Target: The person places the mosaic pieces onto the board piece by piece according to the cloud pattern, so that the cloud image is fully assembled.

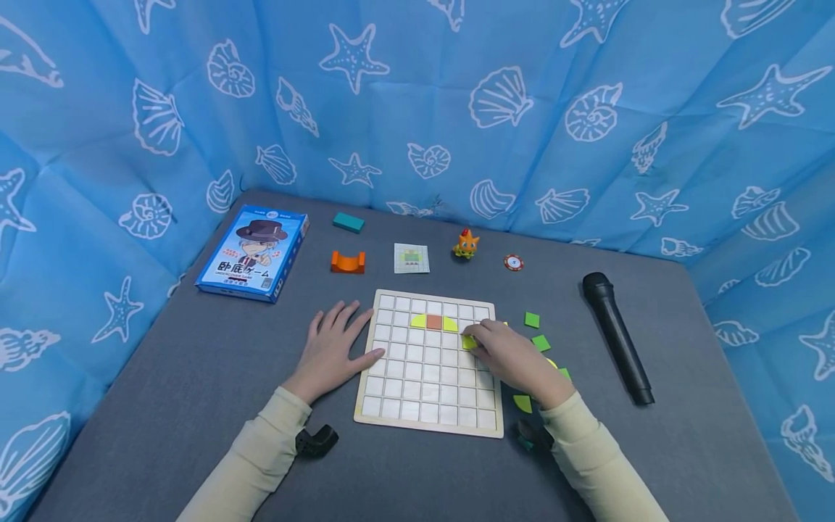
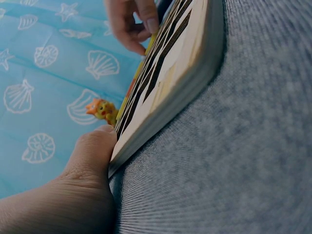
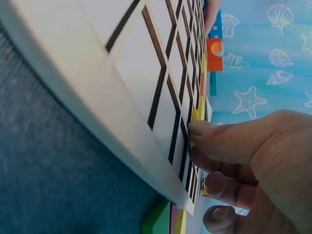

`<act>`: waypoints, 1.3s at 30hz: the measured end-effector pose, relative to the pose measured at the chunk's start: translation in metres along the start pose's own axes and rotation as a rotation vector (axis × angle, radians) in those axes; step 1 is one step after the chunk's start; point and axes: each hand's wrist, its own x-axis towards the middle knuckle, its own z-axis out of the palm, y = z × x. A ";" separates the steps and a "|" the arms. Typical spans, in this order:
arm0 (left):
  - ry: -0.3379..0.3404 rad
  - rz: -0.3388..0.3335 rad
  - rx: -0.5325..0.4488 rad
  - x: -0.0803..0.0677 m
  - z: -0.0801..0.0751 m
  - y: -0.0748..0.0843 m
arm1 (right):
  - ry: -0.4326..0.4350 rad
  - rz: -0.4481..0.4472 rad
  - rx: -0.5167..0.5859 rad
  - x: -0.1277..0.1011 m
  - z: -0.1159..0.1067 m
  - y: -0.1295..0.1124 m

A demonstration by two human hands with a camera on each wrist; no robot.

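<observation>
Yellow tile (image 1: 469, 342) is what I'm watching, pinched under the fingertips of the right hand (image 1: 515, 360) and sitting on a cell toward the right side of the grid board (image 1: 430, 417), one row below the three pieces already seated: a yellow piece (image 1: 419, 320), an orange square (image 1: 433, 322) and another yellow piece (image 1: 450, 324). From the right wrist view I see thumb and forefinger curled onto the tile's edge, pressing it flat against the board face. Left hand (image 1: 333, 349) lies flat and relaxed on the grey table (image 1: 196, 377), fingers straight, thumb pressed against the board's left rim, which I judge is there to keep the board from sliding under the push. Spare green tiles (image 1: 532, 320) lie just beside the board's right edge, close to the working hand, handy for reaching. A black microphone (image 1: 616, 338) lies further right, well apart. Beyond the far edge I see an orange block (image 1: 347, 262), a pattern card (image 1: 412, 258) and a small toy figure (image 1: 466, 244), all apart from the board, so most of the grid is open.
</observation>
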 end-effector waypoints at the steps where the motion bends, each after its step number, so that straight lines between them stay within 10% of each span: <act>1: -0.002 0.000 -0.001 0.000 0.000 0.000 | 0.007 -0.011 -0.003 0.000 0.000 0.000; 27: 0.011 0.016 -0.027 -0.001 -0.001 -0.001 | -0.006 -0.038 0.048 0.003 -0.006 0.005; 39: 0.020 0.016 -0.025 0.000 0.000 0.000 | 0.003 0.098 0.081 -0.015 -0.038 0.040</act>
